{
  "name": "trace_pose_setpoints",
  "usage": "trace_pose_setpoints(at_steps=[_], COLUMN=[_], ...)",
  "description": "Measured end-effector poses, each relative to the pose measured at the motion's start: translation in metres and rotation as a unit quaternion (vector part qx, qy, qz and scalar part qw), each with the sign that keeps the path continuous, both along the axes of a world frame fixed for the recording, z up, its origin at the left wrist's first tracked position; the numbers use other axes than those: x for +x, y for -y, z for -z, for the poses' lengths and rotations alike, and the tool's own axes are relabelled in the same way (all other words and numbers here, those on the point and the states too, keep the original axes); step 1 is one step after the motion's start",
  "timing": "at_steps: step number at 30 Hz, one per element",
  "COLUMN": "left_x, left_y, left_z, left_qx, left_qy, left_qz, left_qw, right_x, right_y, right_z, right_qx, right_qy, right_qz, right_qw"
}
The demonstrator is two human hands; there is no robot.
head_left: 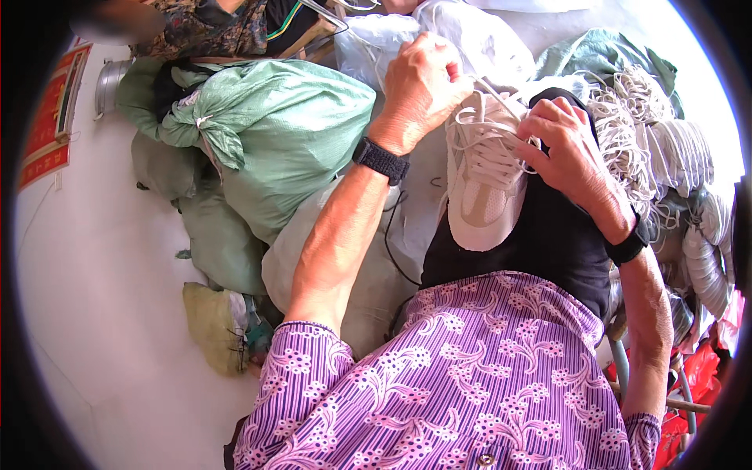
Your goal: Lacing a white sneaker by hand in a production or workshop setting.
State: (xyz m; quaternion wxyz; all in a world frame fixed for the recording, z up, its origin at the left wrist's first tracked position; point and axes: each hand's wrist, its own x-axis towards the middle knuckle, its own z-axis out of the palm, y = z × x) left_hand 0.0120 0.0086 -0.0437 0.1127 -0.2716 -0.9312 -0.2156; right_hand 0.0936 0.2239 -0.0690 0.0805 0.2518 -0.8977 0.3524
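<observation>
While tied shut, green sack [290, 133].

Red rectangular sign [48, 117] far left, green sacks [290, 133] centre-left

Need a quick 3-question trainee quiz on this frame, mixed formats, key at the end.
1. True or false: the white lace-up sneaker rests on the person's black-clad lap.
2. Which hand pulls a white lace upward in a closed grip? A) left hand B) right hand
3. Fill in: to the left of the person's left forearm lies a tied woven plastic sack of ____ colour.

Key: 1 true. 2 A; the right hand lies on the laces at the sneaker's tongue. 3 green.
</observation>
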Motion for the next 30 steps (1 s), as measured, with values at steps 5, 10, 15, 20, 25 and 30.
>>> trace_pose_setpoints(at_steps=[5,10,15,20,25,30], left_x=[0.018,0.037,0.043,0.044,0.059,0.065], left_y=[0.01,0.006,0.005,0.011,0.017,0.011], left_z=[0.021,0.016,0.015,0.011,0.017,0.02], left_qx=[0.173,0.147,0.157,0.237,0.284,0.31], left_qy=[0.264,0.349,0.365,0.425,0.433,0.458], left_qz=[-0.074,-0.074,-0.063,-0.094,-0.157,-0.19], left_qw=[0.946,0.923,0.915,0.868,0.841,0.811], right_x=[0.001,0.003,0.008,0.012,0.01,-0.019], right_y=[-0.005,-0.014,-0.03,-0.033,-0.028,-0.018], right_z=[-0.001,0.003,0.001,-0.002,-0.004,0.005], right_qx=[0.035,0.027,0.008,0.01,0.024,-0.071], right_qy=[0.045,0.024,0.056,0.079,0.049,0.085], right_qz=[-0.013,0.004,0.002,-0.002,-0.021,0.031], right_qw=[0.998,0.999,0.998,0.997,0.998,0.993])
